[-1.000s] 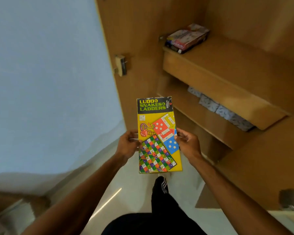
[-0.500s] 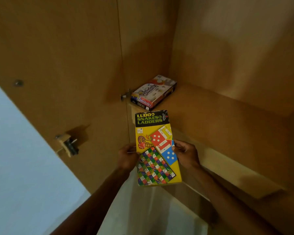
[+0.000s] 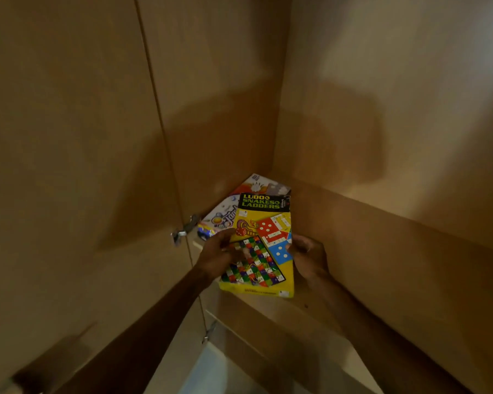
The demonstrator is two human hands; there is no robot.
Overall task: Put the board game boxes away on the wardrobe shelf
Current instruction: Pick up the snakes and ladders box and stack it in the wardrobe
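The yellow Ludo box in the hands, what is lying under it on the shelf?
Under the far end of the yellow Ludo box lies a white board game box in the corner of the shelf. Its right part is covered. Both hands grip the yellow box.

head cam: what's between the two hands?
The yellow Ludo box, held by left hand and right hand at its long edges; head view.

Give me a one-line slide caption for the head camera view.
Both hands, left hand and right hand, hold a Ludo box over another game box on the wardrobe shelf.
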